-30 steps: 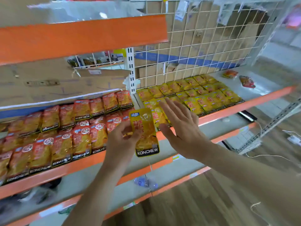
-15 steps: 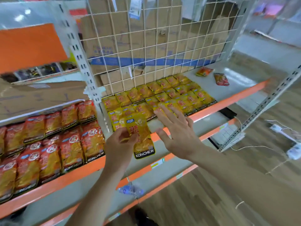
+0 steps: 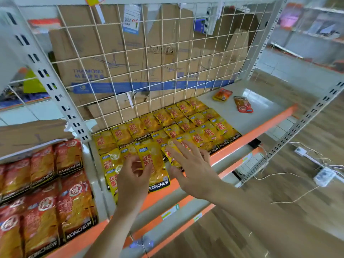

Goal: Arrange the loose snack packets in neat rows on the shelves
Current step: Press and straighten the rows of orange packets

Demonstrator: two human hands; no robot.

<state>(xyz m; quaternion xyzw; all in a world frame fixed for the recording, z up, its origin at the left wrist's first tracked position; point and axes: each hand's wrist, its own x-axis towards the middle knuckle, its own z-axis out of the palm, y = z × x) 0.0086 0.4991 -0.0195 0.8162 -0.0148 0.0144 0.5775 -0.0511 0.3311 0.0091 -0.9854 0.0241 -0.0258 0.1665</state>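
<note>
We record the front yellow packet (image 3: 155,164) as yellow with red characters, a black lower band and white KONCHEW lettering. The rowed yellow packets (image 3: 195,127) carry the same print. The red packets (image 3: 74,202) show red and orange, a white round emblem and a black band. One loose packet (image 3: 222,94) is orange, the other loose packet (image 3: 243,104) red. Shelf edge (image 3: 260,128) — orange; wire grid (image 3: 162,58) — white; cardboard (image 3: 89,53) brown with a blue stripe.

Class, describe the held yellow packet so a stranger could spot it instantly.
Find the shelf with the wire-grid back, covered in rows of yellow snack packets. Near its front left, the left hand pinches one yellow packet. Unlike its neighbours, it overlaps the shelf's orange edge, black KONCHEW band fully showing.
</note>
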